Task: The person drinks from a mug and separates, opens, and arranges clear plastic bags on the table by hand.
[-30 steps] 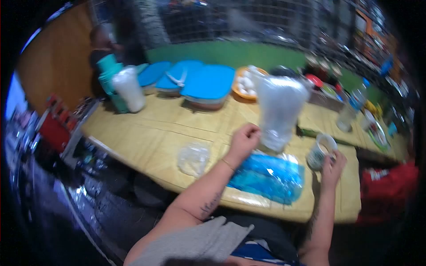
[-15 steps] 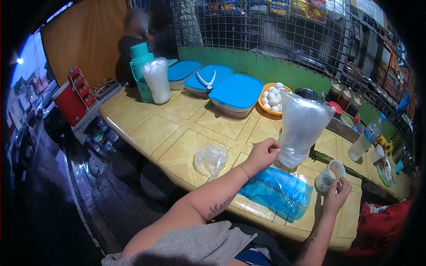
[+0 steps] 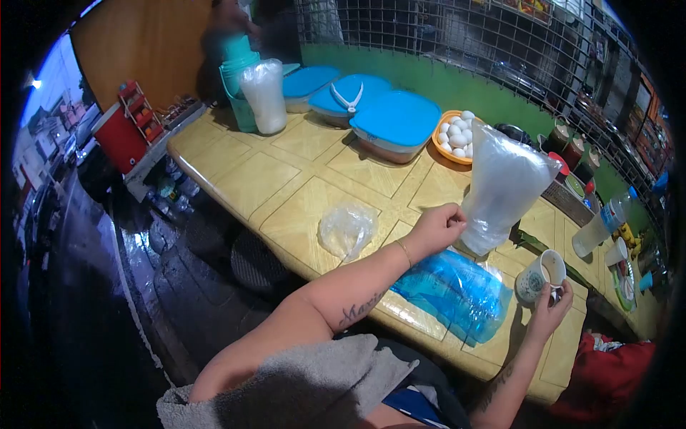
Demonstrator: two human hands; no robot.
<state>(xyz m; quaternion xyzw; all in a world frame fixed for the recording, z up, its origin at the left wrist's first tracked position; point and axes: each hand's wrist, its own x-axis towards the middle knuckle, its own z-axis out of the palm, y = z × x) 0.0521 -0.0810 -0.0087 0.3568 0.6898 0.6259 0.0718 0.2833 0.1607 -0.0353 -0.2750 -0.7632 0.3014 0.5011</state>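
My right hand (image 3: 552,306) grips the handle of a white mug (image 3: 529,282), which has a dark round print and a pale brown drink inside. My left hand (image 3: 441,227) has its fingers curled together in a pinch beside a tall bundle of clear plastic bags (image 3: 506,187); whatever is between the fingertips is too small to make out. Below the left wrist lies a flat blue plastic packet (image 3: 457,294). A crumpled clear plastic bag (image 3: 348,230) rests on the table left of that hand.
Blue-lidded containers (image 3: 397,125), one topped by white tongs (image 3: 348,96), line the table's back. Beside them sit an orange basket of eggs (image 3: 456,133) and a green pitcher (image 3: 243,107). A plastic bottle (image 3: 600,227) stands at right. Someone's body (image 3: 275,36) shows behind.
The view has shifted, so the table and its things appear higher and slightly right. My hands keep nearly the same places, with the mug still held in the right one.
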